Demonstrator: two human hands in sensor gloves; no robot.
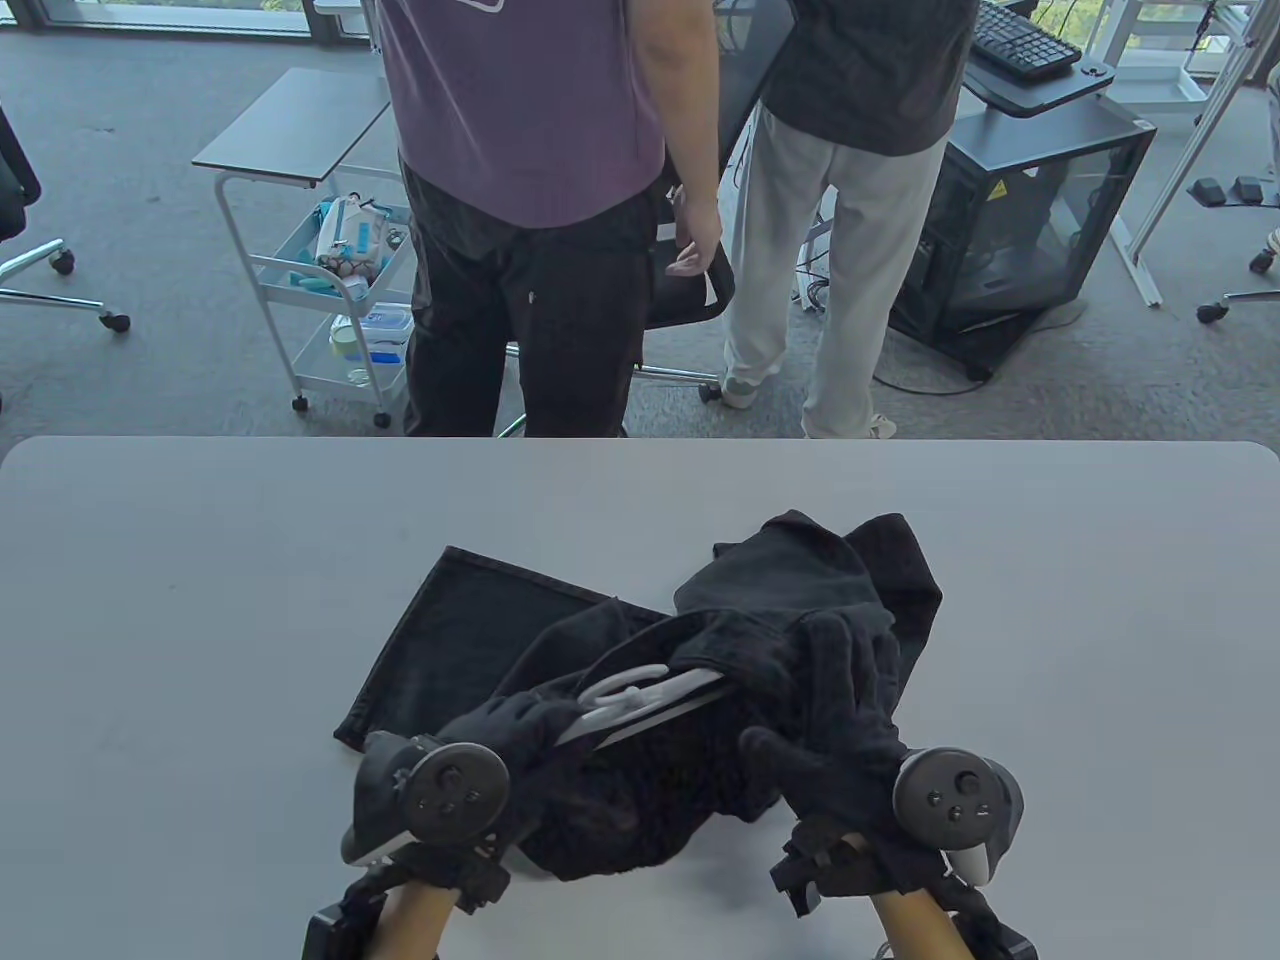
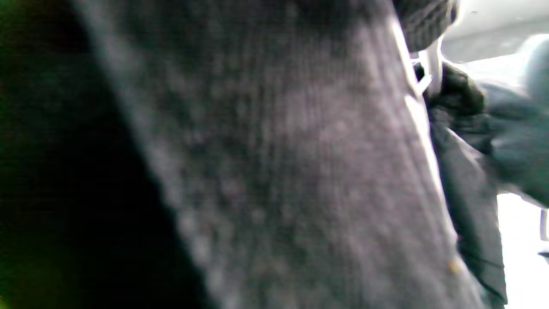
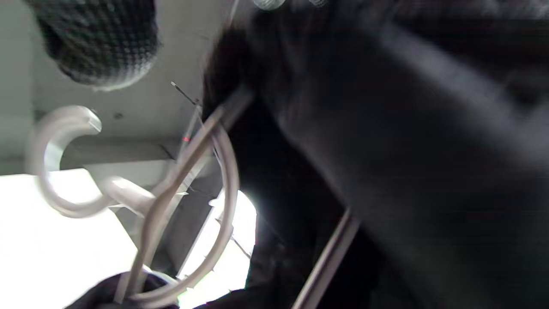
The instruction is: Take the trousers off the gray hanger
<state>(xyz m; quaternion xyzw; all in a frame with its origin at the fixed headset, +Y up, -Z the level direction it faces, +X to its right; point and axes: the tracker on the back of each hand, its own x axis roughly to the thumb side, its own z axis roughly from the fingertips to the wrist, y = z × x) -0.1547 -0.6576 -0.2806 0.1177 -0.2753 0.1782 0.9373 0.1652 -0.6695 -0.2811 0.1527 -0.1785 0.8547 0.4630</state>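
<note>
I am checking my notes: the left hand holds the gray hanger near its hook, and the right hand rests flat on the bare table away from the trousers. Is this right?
One part is wrong. The right hand is not on the bare table; in the table view it grips the black trousers. The left hand does hold the gray hanger near its hook.

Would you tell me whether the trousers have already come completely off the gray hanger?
No, in the table view the hanger is still threaded through the black trousers, with only its hook and one shoulder exposed.
</note>
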